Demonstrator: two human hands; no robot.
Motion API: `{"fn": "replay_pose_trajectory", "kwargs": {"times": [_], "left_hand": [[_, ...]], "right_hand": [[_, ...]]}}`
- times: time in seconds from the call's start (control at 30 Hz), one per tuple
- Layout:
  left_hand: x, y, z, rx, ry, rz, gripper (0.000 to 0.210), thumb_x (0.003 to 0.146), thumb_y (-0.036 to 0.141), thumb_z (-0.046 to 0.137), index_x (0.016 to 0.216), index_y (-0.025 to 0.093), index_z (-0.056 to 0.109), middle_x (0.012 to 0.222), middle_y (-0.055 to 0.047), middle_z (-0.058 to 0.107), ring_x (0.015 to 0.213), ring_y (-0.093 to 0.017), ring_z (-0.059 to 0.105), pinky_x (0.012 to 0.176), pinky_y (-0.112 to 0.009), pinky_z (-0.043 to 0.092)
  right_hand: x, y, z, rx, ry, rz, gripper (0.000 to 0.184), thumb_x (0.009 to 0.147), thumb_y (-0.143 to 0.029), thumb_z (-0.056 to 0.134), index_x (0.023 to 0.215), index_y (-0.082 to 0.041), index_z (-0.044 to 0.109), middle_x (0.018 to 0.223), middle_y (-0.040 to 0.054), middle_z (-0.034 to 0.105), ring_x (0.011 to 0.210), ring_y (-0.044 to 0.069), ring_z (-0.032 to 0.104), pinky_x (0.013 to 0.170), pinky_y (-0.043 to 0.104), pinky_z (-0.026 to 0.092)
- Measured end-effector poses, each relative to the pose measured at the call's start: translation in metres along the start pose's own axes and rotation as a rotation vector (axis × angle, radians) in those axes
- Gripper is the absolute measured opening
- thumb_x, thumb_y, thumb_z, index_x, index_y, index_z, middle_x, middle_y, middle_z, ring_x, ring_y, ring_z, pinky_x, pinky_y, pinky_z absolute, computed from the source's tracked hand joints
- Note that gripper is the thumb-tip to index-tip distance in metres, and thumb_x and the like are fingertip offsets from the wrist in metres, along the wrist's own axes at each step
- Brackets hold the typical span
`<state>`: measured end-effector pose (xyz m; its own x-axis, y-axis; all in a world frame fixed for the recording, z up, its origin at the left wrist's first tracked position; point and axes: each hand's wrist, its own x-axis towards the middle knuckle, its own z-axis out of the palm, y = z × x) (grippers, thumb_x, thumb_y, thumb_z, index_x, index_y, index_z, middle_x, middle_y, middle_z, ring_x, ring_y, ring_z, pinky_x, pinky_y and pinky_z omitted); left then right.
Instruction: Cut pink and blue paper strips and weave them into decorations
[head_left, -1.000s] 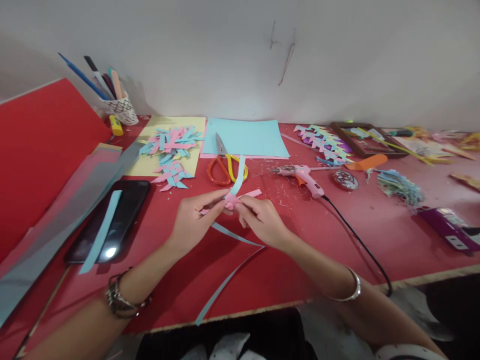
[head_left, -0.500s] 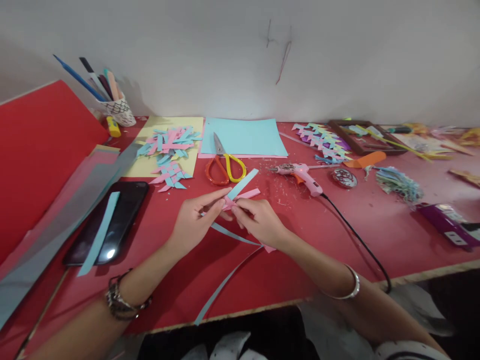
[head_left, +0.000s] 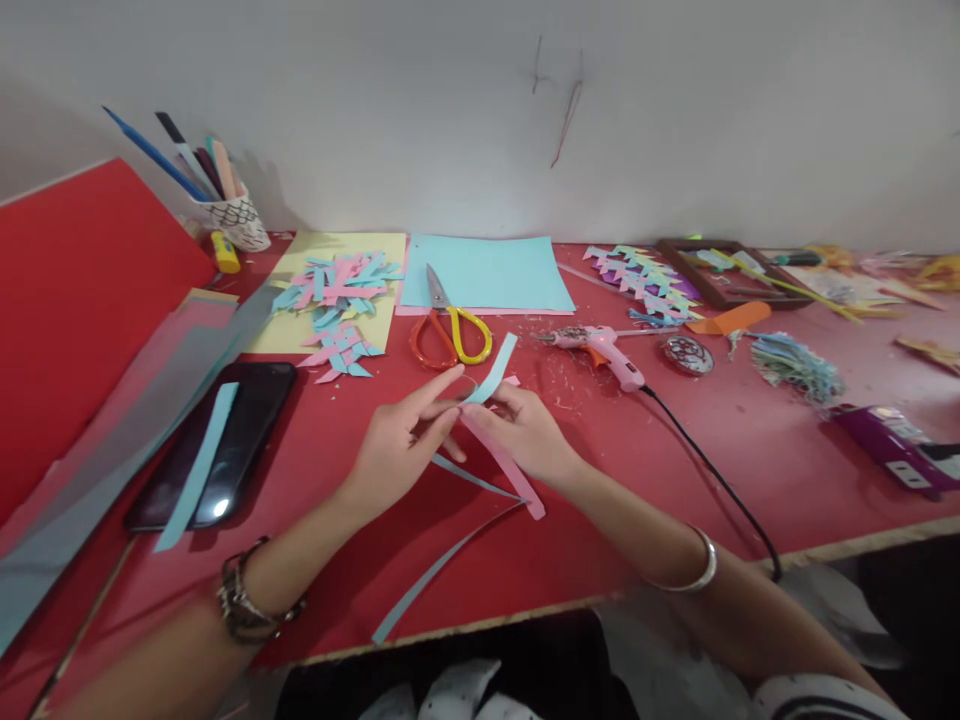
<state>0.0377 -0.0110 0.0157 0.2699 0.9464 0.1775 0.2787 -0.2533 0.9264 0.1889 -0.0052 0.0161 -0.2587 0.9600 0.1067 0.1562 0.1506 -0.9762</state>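
Note:
My left hand (head_left: 397, 440) pinches the folded middle of some paper strips between thumb and fingers, its index finger stretched upward. From the other side my right hand (head_left: 529, 432) grips the same strips, and its fingers partly hide the fold. A light blue strip (head_left: 496, 372) sticks up in a curve between the hands. Down toward the table runs a pink strip (head_left: 519, 482) from under my right thumb. Below lies a long, thin blue strip (head_left: 427, 590), bent to a point near the pink end. Scissors (head_left: 439, 290) with red and yellow handles lie just beyond my hands.
On the left are a black phone (head_left: 259, 430) with a blue strip across it, and paper sheets. Folded pink-and-blue paper pieces (head_left: 343, 352) rest on yellow paper. A pink glue gun (head_left: 616, 358), its cord trailing to the table edge, lies right, near a tassel (head_left: 799, 365).
The blue strip between my hands now bends more and sits further right. The pink strip now hangs down, more of it visible. My left index finger has straightened; the loose blue end shifted slightly left.

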Motion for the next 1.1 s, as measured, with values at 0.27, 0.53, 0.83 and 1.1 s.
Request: {"fn": "replay_pose_trajectory", "kwargs": {"times": [0.27, 0.53, 0.83, 1.1], "left_hand": [[0.001, 0.004, 0.002, -0.024, 0.013, -0.034, 0.040, 0.079, 0.027, 0.050, 0.117, 0.017, 0.049, 0.068, 0.001, 0.070, 0.049, -0.011, 0.063, 0.051, -0.018, 0.048], [0.005, 0.003, 0.000, -0.129, -0.005, -0.119, 0.013, 0.072, 0.027, 0.056, 0.073, 0.016, 0.062, 0.053, 0.002, 0.065, 0.051, -0.013, 0.063, 0.053, -0.019, 0.048], [0.017, -0.006, -0.015, -0.204, 0.175, -0.232, 0.026, 0.065, 0.040, 0.063, 0.075, 0.016, 0.063, 0.066, -0.002, 0.069, 0.057, -0.014, 0.063, 0.058, -0.023, 0.051], [0.021, -0.014, -0.021, -0.223, 0.257, -0.195, 0.022, 0.068, 0.037, 0.062, 0.078, 0.017, 0.063, 0.068, -0.001, 0.068, 0.061, -0.014, 0.062, 0.062, -0.023, 0.050]], "right_hand": [[-0.001, 0.000, 0.000, 0.155, 0.111, 0.072, 0.009, 0.069, -0.025, 0.060, 0.072, -0.016, 0.061, 0.065, -0.0020, 0.060, 0.063, 0.010, 0.054, 0.064, 0.026, 0.044], [-0.001, 0.000, 0.001, 0.082, 0.072, 0.020, 0.011, 0.072, -0.028, 0.055, 0.074, -0.017, 0.059, 0.071, 0.0004, 0.062, 0.070, 0.012, 0.057, 0.067, 0.027, 0.045], [-0.003, -0.012, -0.028, -0.530, -0.571, -0.025, 0.057, 0.066, -0.041, 0.064, 0.113, -0.014, 0.046, 0.110, 0.0104, 0.052, 0.098, 0.021, 0.048, 0.083, 0.036, 0.040], [-0.013, -0.020, -0.023, -0.993, -0.756, -0.156, 0.031, 0.068, -0.033, 0.063, 0.091, -0.013, 0.056, 0.109, 0.0138, 0.048, 0.104, 0.028, 0.041, 0.084, 0.043, 0.036]]}}
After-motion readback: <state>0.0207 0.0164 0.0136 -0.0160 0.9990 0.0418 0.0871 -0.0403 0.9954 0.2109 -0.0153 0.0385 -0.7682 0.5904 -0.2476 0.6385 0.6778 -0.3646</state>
